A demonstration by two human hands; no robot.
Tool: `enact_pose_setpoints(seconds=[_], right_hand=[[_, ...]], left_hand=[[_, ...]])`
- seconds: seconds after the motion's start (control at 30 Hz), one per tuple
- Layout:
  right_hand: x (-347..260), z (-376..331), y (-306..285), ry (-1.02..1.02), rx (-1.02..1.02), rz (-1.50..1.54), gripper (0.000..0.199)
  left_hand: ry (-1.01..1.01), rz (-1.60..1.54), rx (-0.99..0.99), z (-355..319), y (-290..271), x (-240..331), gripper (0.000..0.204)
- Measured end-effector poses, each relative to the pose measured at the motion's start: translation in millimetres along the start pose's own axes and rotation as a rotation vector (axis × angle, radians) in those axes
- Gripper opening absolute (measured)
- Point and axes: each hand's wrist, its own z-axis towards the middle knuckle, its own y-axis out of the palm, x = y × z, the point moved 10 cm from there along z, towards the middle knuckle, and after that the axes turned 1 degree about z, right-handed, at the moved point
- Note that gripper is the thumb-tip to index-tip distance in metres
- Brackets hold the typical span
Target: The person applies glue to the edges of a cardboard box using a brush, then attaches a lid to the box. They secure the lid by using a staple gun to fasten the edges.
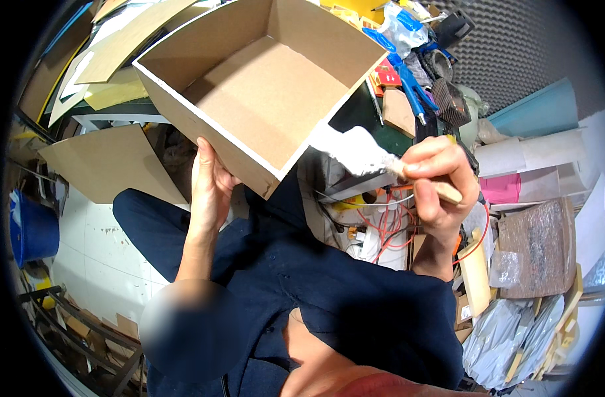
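An open brown fibreboard box [206, 132] is tilted in front of me, its inside facing up. White paint covers the top edge of its near walls. My left hand [211, 182] grips the near left wall, thumb outside and the other fingers partly hidden under the box. Between the fingertips and thumb of my right hand [441, 182] is a paintbrush [355, 151] with a short wooden handle. Thick white paint coats its head, and the tip touches or nearly touches the box's near right edge.
A cluttered bench behind the box holds a blue tool [411, 86], a wood block [399, 111] and red packs. Flat boards [111, 162] lie at left, near a blue bucket [35, 228]. Red cables [392, 225] tangle below the brush. Wrapped panels [537, 245] stand at right.
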Motion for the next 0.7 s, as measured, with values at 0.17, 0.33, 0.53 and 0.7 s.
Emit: enact_pose_setpoints(seconds=[0.17,0.33,0.53,0.7], right_hand=[[20.4,2.9,-18.2,0.155,0.136,-0.071,0.008],[30.2,34.5,-52.8,0.086,0.188,-0.294,0.010],[69.3,193.1,-57.0,-0.088,0.083,-0.279,0.021],[186.6,345.9,6.0,-0.047,-0.036,-0.287,0.014]], left_hand=[[-0.001,0.031,0.029,-2.8,-1.1,0.8,0.083],[-0.006,-0.024,0.009,-2.8,-0.6,4.1,0.075],[0.019,-0.071,-0.033,-1.4,2.6,4.8,0.066],[0.000,-0.159,0.033,-3.6,-5.4,4.6,0.063]])
